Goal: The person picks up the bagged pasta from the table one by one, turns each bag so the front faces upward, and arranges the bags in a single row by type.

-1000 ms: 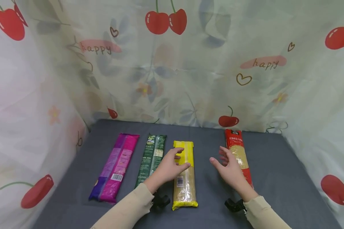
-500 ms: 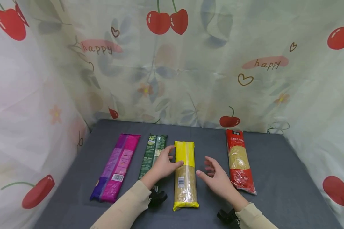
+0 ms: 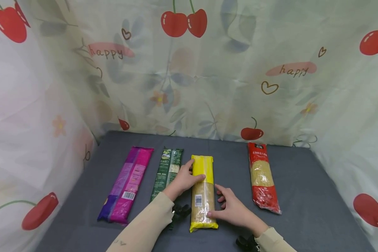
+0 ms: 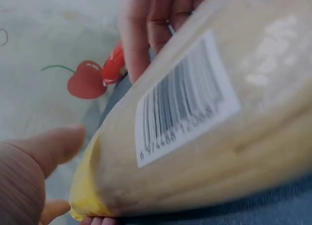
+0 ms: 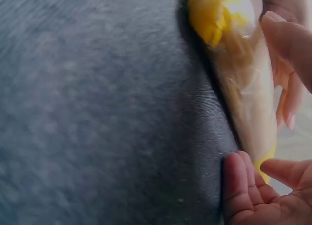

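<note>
In the head view a yellow and clear pack of dry noodles [image 3: 204, 189] lies flat, its barcode [image 4: 183, 98] showing large in the left wrist view. My left hand [image 3: 183, 179] is at its upper left edge, thumb over the top and fingers along the side. At the lower right edge is my right hand [image 3: 234, 211], its thumb over the clear part and its fingers beside the pack. Both hands have loosely extended fingers, and the left thumb [image 4: 56, 144] looks apart from the wrapper. Whether the right thumb presses on the wrapper is unclear.
On the dark grey tabletop [image 3: 305, 196], a green pack [image 3: 167, 168] lies partly behind my left arm. Farther left is a pink and purple pack [image 3: 127, 185]. A red noodle pack [image 3: 263, 178] lies to the right. Cherry-printed curtains [image 3: 189, 87] enclose the back and sides.
My right hand has moved left and nearer, from beside the red pack to the yellow pack's right edge. My left hand shifted left, then back to the yellow pack's left edge.
</note>
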{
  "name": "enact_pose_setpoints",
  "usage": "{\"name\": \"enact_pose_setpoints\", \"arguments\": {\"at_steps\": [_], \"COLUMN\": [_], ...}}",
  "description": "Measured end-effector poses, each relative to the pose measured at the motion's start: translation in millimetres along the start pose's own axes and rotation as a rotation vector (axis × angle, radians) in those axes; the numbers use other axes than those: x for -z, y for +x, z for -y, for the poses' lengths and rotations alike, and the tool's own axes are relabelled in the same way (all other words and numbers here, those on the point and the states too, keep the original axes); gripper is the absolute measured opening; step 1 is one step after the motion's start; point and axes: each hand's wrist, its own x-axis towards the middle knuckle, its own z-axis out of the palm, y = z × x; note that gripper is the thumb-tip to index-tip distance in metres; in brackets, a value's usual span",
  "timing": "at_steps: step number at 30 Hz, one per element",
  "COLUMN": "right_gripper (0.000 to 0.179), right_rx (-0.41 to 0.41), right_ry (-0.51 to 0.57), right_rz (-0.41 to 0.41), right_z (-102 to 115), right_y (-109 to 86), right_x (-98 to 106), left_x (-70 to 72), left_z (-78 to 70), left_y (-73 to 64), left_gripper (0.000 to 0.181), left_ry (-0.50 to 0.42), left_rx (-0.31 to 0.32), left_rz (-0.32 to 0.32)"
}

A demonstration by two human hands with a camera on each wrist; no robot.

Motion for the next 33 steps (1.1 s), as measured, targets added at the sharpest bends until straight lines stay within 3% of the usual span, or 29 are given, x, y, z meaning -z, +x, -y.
{"name": "enact_pose_setpoints", "arguments": {"at_steps": [10, 17, 27, 33], "right_gripper": [0.098, 0.097, 0.098, 0.098], "right_rx": [0.005, 0.003, -0.007, 0.001], "right_ry": [-0.040, -0.043, -0.038, -0.043], "right_rz": [-0.003, 0.006, 0.033, 0.038], "right_z": [0.9, 0.5, 2.8, 2.7], "right_y": [1.5, 2.2, 4.0, 2.8], "right_x": [-3.1, -2.5, -1.9, -0.3], "left_x": [4.1, 3.8, 6.5, 2.9], "left_z": [0.1, 0.8, 3.3, 1.0], "left_y": [4.8, 4.5, 4.2, 3.8], "left_gripper": [0.085, 0.084, 0.082, 0.078], "left_ry": [0.062, 0.057, 0.077, 0.021], "left_rx": [0.021, 0.020, 0.078, 0.085], "left_rz": [-0.001, 0.008, -0.010, 0.008]}}
